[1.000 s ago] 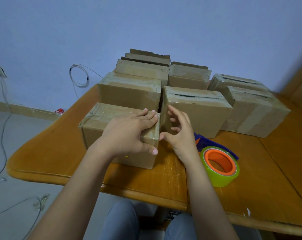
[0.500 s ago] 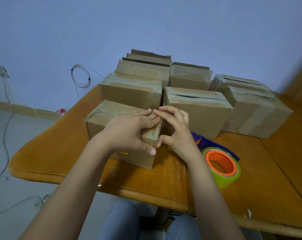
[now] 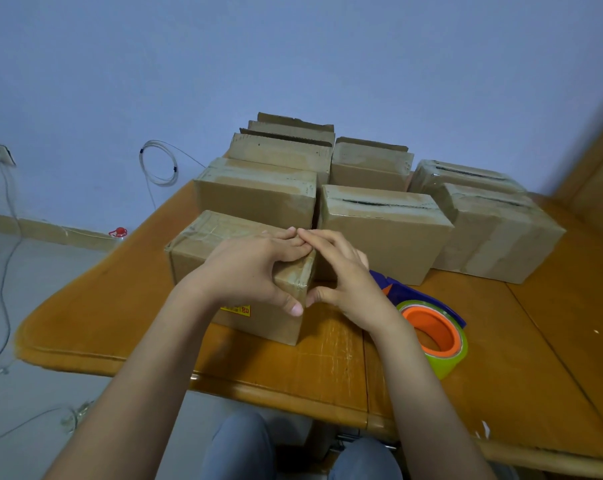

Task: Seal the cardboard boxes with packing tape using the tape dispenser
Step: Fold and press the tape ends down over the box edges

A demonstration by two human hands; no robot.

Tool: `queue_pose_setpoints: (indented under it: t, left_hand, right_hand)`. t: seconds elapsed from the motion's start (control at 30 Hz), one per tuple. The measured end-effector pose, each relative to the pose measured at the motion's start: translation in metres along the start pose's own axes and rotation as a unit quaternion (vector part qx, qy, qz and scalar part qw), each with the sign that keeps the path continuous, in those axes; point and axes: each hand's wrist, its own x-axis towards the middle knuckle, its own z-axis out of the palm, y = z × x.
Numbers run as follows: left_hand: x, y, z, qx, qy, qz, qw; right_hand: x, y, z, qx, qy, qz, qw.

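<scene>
- Tabletop of orange-brown wood fills my lower view, with pale scratches near its front edge.
- Behind it I see a plain blue wall, a grey floor on the left, and a wooden panel at the far right.
- A looped cable hangs on the wall, and a small red object lies by the skirting.
- The near box sits at the front left of the table, with glossy tape across its top and a yellow label on its front.
- The left hand grasps that box's right top corner, fingers over the top and thumb down the front.
- The right hand has its fingers extended, their tips on the same top edge against the left fingertips; it grasps nothing.
- The tape dispenser lies on the table just right of the right hand, and its wrist covers part of the blue frame; the green tape roll has an orange core.
- The other boxes crowd in rows behind; several show dark open seams.
</scene>
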Motion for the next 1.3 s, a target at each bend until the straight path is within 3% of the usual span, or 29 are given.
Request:
queue_pose_setpoints:
  t: [0.23, 0.33, 0.6, 0.7, 0.8, 0.9, 0.97, 1.03, 1.17, 1.3]
  left_hand:
    - [-0.004, 0.0, -0.005, -0.041, -0.024, 0.02, 0.999]
    - [-0.005, -0.004, -0.011, -0.101, -0.067, 0.056, 0.991]
    - [-0.011, -0.008, -0.018, -0.105, -0.173, 0.151, 0.968]
    - [-0.024, -0.007, -0.023, -0.295, -0.153, 0.179, 0.926]
    - [-0.033, -0.005, -0.022, -0.396, -0.022, 0.109, 0.911]
    - [-0.028, -0.001, -0.014, -0.273, 0.123, -0.018, 0.954]
    - [-0.023, 0.001, -0.009, -0.124, 0.085, -0.064, 0.987]
    - [-0.019, 0.004, -0.005, -0.067, 0.001, -0.095, 0.993]
    - [-0.014, 0.002, 0.0, -0.095, -0.024, -0.08, 0.992]
    - [-0.014, 0.002, 0.004, -0.125, -0.038, -0.025, 0.991]
  right_hand:
    - [-0.004, -0.012, -0.016, 0.055, -0.025, 0.02, 0.998]
    - [-0.014, -0.02, -0.022, 0.038, 0.013, 0.008, 0.999]
    - [-0.043, -0.039, -0.022, -0.04, 0.097, -0.031, 0.994]
    - [-0.053, -0.048, -0.022, -0.025, 0.113, -0.042, 0.992]
    - [-0.06, -0.056, -0.02, -0.002, 0.115, -0.04, 0.993]
    - [-0.055, -0.06, -0.019, -0.01, 0.131, -0.032, 0.991]
    - [-0.04, -0.059, -0.019, -0.022, 0.117, -0.018, 0.993]
    - [-0.023, -0.061, -0.017, -0.015, 0.067, 0.016, 0.998]
    - [-0.012, -0.067, -0.012, -0.034, -0.024, 0.071, 0.997]
    - [-0.031, -0.073, -0.013, -0.088, -0.011, 0.084, 0.992]
